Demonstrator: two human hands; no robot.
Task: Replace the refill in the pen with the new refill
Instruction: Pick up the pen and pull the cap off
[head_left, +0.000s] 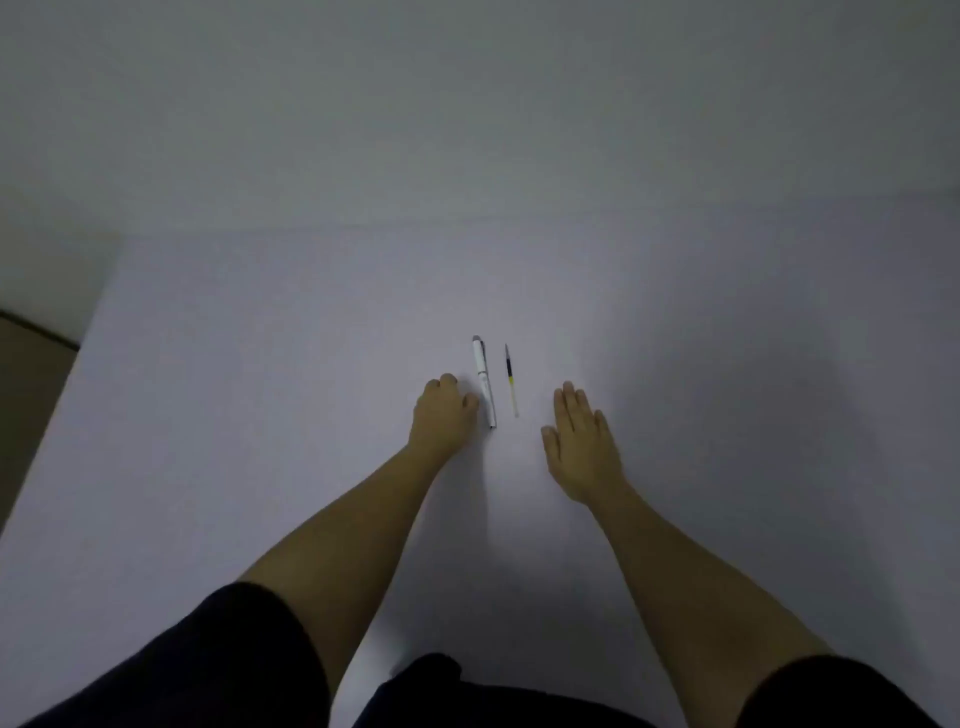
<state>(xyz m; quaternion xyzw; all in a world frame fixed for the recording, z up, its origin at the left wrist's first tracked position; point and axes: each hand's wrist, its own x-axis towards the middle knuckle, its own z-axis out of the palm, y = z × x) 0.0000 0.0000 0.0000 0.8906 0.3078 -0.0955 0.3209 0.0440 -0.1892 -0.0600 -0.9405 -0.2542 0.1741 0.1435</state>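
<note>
A white pen (483, 381) lies on the pale table (260, 389), its clip end pointing away from me. Just right of it lies a thin refill (511, 379) with a dark upper part, a yellow band and a clear lower tube. My left hand (443, 413) rests on the table directly left of the pen, fingers curled in, its knuckles close to or touching the barrel; it holds nothing. My right hand (581, 441) lies flat and palm down to the right of the refill, fingers spread, apart from it.
The table's left edge (67, 364) runs diagonally, with a brownish floor strip (26, 389) beyond it. A plain grey wall (467, 104) stands behind the table's far edge. My dark sleeves and clothing fill the bottom of the view.
</note>
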